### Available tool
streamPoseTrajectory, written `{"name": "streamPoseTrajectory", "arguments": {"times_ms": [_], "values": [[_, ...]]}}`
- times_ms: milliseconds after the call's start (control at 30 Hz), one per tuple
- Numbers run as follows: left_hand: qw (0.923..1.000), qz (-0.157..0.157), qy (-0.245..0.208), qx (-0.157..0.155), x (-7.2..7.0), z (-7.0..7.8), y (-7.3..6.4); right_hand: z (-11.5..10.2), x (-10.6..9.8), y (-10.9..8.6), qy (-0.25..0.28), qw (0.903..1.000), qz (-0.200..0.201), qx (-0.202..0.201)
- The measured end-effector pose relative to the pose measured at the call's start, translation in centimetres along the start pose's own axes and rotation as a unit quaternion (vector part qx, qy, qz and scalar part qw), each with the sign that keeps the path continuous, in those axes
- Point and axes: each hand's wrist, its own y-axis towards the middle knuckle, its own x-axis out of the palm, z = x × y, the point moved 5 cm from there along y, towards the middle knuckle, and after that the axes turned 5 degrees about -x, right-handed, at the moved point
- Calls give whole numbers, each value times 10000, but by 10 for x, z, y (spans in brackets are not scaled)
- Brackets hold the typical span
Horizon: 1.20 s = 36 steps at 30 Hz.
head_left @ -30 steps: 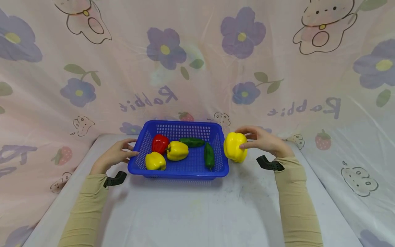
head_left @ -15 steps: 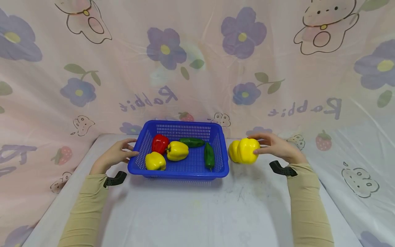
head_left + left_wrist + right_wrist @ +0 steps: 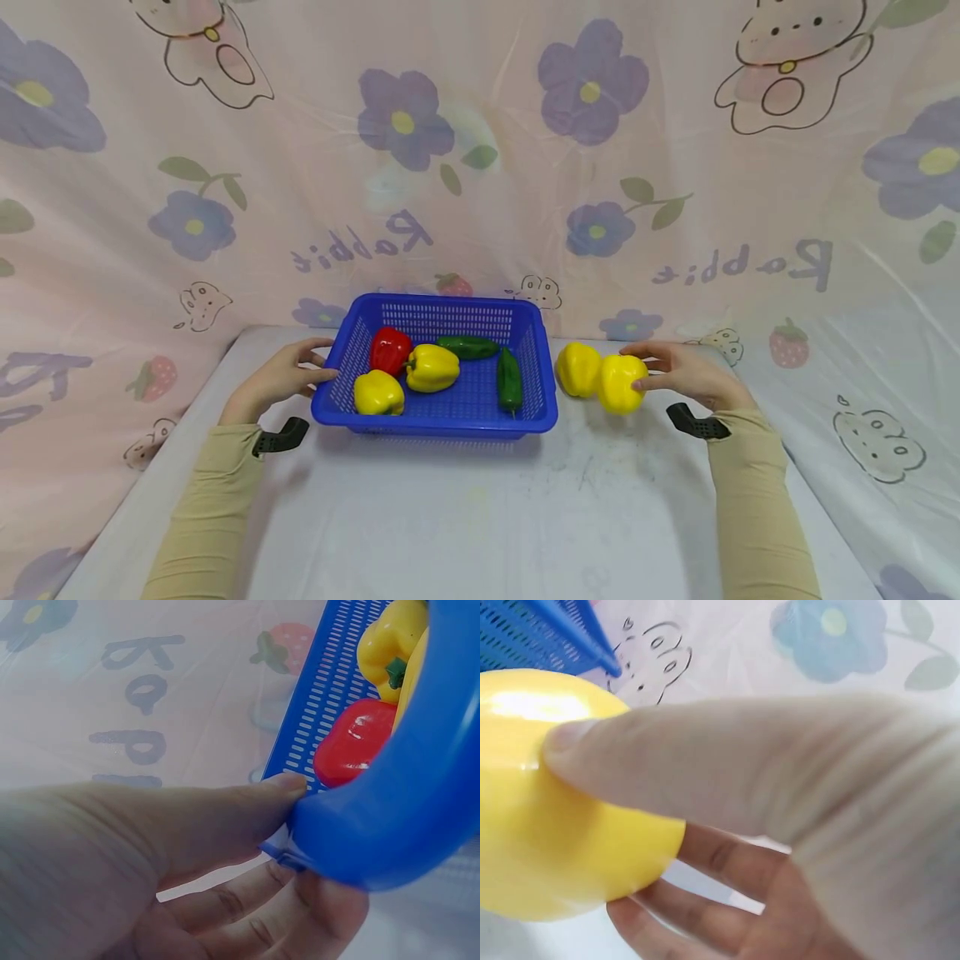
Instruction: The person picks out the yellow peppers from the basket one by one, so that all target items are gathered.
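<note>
A blue plastic basket point(image 3: 442, 422) stands on the white table. My left hand point(image 3: 279, 377) pinches its left rim, thumb on top and fingers beneath in the left wrist view. Inside lie a red bell pepper point(image 3: 390, 351), two yellow bell peppers, one at the front point(image 3: 378, 392) and one in the middle point(image 3: 432, 367), and two green peppers, one along the back point(image 3: 468, 347) and one at the right point(image 3: 509, 380). My right hand point(image 3: 678, 371) grips a yellow bell pepper point(image 3: 621, 384) between thumb and fingers, right of the basket. Another yellow bell pepper point(image 3: 578, 369) sits between it and the basket.
The white table point(image 3: 480, 525) stretches out in front of the basket. A printed curtain point(image 3: 480, 192) with flowers and rabbits hangs close behind it. Each wrist carries a black camera mount, one on the left point(image 3: 282, 436) and one on the right point(image 3: 697, 422).
My right hand has left one yellow bell pepper beside the basket and moved right, with a yellow bell pepper in its grip. The left hand and the basket have stayed put.
</note>
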Motion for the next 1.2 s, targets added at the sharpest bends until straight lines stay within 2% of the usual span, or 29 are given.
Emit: {"name": "streamPoseTrajectory", "arguments": {"times_ms": [200, 567, 767, 1200], "values": [[10000, 41, 24, 0, 0, -1, 0, 15, 1, 0, 38, 9999, 80, -52], [9999, 84, 101, -27, 0, -1, 2, 44, 4, 0, 490, 9982, 191, 272], [9999, 82, 87, -29, 0, -2, 2, 58, 5, 0, 461, 9975, 236, 481], [9998, 127, 123, -92, 0, -2, 1, 70, 6, -1, 674, 9954, 422, 528]]}}
